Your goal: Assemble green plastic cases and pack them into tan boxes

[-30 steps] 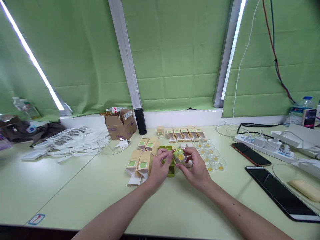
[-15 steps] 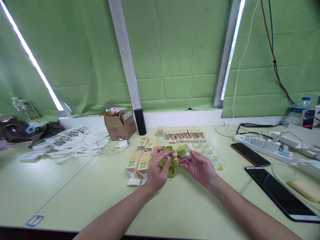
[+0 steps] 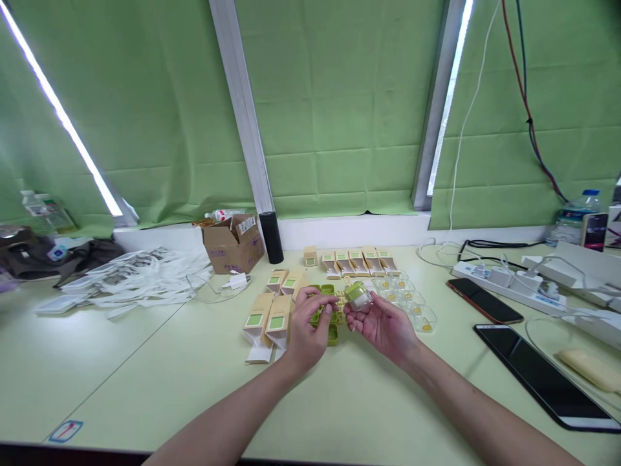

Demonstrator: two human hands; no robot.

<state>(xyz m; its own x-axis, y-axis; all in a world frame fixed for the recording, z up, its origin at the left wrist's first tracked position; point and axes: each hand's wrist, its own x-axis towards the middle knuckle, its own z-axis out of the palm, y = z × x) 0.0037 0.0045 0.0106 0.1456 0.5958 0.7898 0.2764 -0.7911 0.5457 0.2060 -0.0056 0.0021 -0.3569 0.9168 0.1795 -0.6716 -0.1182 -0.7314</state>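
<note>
One lidded jar (image 3: 359,296) rests tilted in the fingers of my right hand (image 3: 384,329), above the surface (image 3: 145,375), its green top on; I cannot tell whether it is fully seated. My left hand (image 3: 308,327) is half curled just beside it, thumb and fingertips near each other, and I cannot tell whether they pinch anything. So this one piece looks nearly put together. Beyond my left fingers, several green pieces (image 3: 332,335) stand apart from any jar, and to the right, the clear containers (image 3: 425,320) with yellow dots show no green tops, so those look left to do. Further left are four cartons (image 3: 257,314), the front two with white flaps open; behind, five others (image 3: 359,263) line up, apparently unclosed too.
</note>
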